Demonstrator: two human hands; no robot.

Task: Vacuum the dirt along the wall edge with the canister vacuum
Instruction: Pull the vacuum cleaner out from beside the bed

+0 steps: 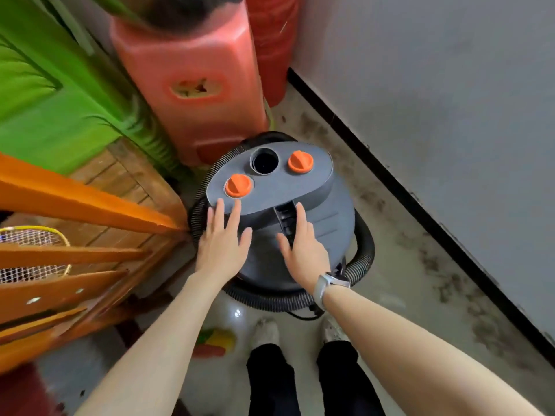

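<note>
**Vacuum not yet in use**

Head view: both hands lie flat on the canister vacuum (288,223), left hand (223,241) and right hand (303,250) with fingers straight, holding nothing. Dirt (432,259) lines the wall edge right of the canister, seemingly untouched. The hose (365,250) coils round the canister; red stools (192,85) crowd behind it.

Both bare forearms are reaching forward and down. The left hand (223,241) is lying flat, fingers straight and spread; the right hand (303,250) is likewise extended, a watch circling its wrist.
</note>
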